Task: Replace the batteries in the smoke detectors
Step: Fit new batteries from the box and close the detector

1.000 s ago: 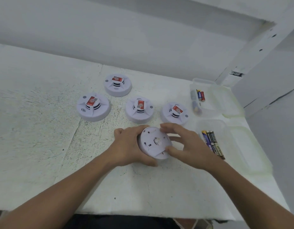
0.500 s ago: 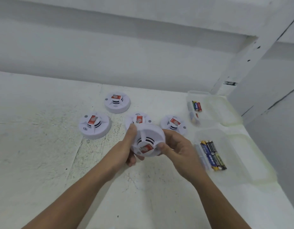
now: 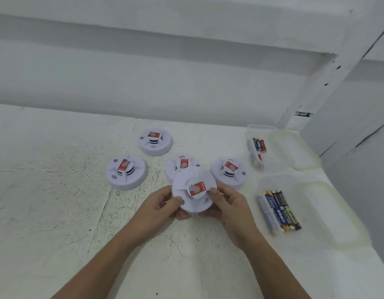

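four round white plastic smoke detectors [image 3: 126, 171] w/ red labels are laid face-up on the speckled white surface [image 3: 46, 201], none opened. the left hand [image 3: 156, 207] has its fingers clamped on the rim of a fifth white detector [image 3: 194, 190], held face-up above the surface; the right hand [image 3: 232, 210] is clamped on the opposite rim. at right, loose batteries [image 3: 279, 210] are kept in two clear plastic boxes [image 3: 312, 201]. progress judged unclear: no battery bay is shown, so no swap can be confirmed done.
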`<state>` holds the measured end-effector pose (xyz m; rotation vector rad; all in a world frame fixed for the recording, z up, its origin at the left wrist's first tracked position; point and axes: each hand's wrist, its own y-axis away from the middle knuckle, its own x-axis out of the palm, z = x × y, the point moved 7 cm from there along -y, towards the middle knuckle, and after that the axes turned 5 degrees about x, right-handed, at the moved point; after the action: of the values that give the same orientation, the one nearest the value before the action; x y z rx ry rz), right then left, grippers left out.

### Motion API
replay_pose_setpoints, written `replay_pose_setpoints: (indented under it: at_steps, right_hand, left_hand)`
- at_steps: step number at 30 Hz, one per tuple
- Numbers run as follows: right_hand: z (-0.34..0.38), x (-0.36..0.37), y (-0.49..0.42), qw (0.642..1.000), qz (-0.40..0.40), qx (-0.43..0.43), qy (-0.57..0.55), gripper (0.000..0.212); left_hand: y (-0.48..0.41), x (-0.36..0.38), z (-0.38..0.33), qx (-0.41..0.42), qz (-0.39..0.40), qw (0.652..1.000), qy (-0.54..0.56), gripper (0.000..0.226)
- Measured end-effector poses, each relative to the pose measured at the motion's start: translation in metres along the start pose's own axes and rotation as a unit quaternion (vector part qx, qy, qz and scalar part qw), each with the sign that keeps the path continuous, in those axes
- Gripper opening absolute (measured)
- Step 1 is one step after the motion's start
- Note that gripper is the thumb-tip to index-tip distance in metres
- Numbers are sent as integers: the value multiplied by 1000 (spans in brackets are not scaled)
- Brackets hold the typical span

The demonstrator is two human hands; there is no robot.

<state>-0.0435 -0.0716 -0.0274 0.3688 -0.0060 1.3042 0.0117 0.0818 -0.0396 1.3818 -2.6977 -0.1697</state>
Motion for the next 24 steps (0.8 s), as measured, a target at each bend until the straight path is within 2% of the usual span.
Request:
replay_pose_setpoints:
  at_steps: [8, 12, 24]
  right_hand:
    - [-14, -2, 3, 1000, -17, 3, 6, 29]
    - [-15, -2, 3, 1000, -28, -3, 7, 29]
    - [-19, -3, 4, 1000, -28, -1, 3, 30]
  left_hand:
    - [-2, -2, 8, 5, -39, 999, 14, 17]
    - [-6, -3, 11, 4, -44, 997, 63, 32]
    - [-6, -2, 17, 12, -47, 995, 85, 35]
